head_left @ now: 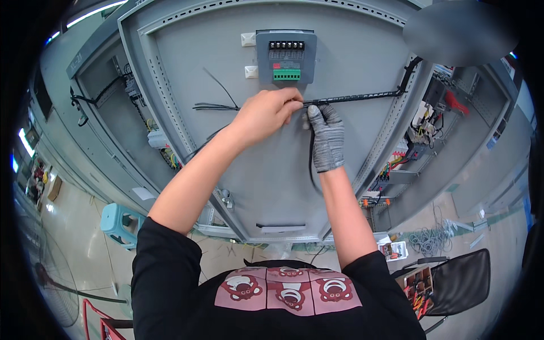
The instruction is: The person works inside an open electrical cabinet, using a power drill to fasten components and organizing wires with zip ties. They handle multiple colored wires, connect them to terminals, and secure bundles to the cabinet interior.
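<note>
A bundle of thin black wires (218,106) runs sideways across the grey cabinet door (260,181), its loose ends fanning out at the left. My bare left hand (271,113) is closed around the bundle, thumb and fingers pinching it. Just to the right, my right hand (327,133), in a grey striped glove, is closed on the black spiral wrap (362,97) where it meets the wires. From under the glove a loose black strip (311,161) hangs down. The wrapped part continues to the door's right edge. Above my hands sits a grey meter (285,55) with a green terminal block.
Open cabinets with wiring (419,127) stand at both sides. On the floor are a light-blue stool (120,224) at left, and tangled wire (430,241) at right. A black chair (462,280) and a wooden tool box (418,286) are at lower right, a fan (54,277) at lower left.
</note>
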